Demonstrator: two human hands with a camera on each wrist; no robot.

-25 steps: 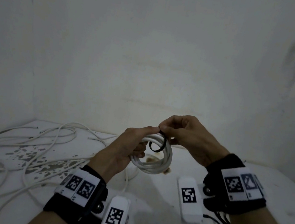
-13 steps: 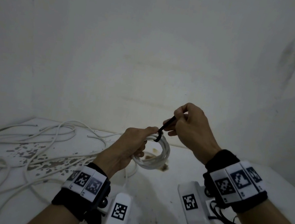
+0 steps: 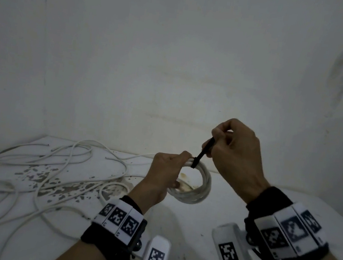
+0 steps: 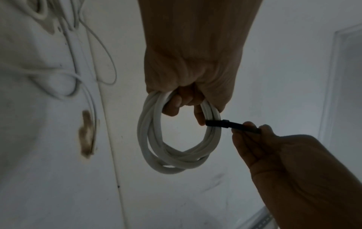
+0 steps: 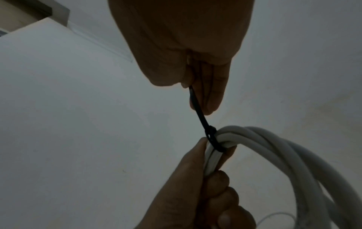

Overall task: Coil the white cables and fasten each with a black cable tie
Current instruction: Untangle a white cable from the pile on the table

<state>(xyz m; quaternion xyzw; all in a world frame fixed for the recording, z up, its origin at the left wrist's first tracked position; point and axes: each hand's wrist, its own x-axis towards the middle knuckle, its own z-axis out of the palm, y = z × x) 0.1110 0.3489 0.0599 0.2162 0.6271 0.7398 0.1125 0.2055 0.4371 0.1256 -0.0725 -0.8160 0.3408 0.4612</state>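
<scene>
My left hand (image 3: 166, 172) grips a coil of white cable (image 3: 201, 187) above the table, fingers curled round its top; the coil (image 4: 168, 148) hangs below the fist in the left wrist view. A black cable tie (image 3: 201, 155) is cinched tight round the coil right beside my left fingers. My right hand (image 3: 231, 150) pinches the tie's free tail, held taut up and to the right. The tie (image 4: 225, 123) and its head show against the cable strands, and the tie (image 5: 203, 122) runs from my right hand's fingers (image 5: 213, 93) down to the coil (image 5: 274, 148).
Several loose white cables (image 3: 53, 169) sprawl over the stained white table (image 3: 232, 210) at the left. White walls close in behind and at both sides. White marker blocks (image 3: 228, 253) hang from my wrist straps near the front edge.
The tie's wide loop has been drawn tight round the coil. My right hand rose up and to the right with the tail. The left hand kept its grip on the coil.
</scene>
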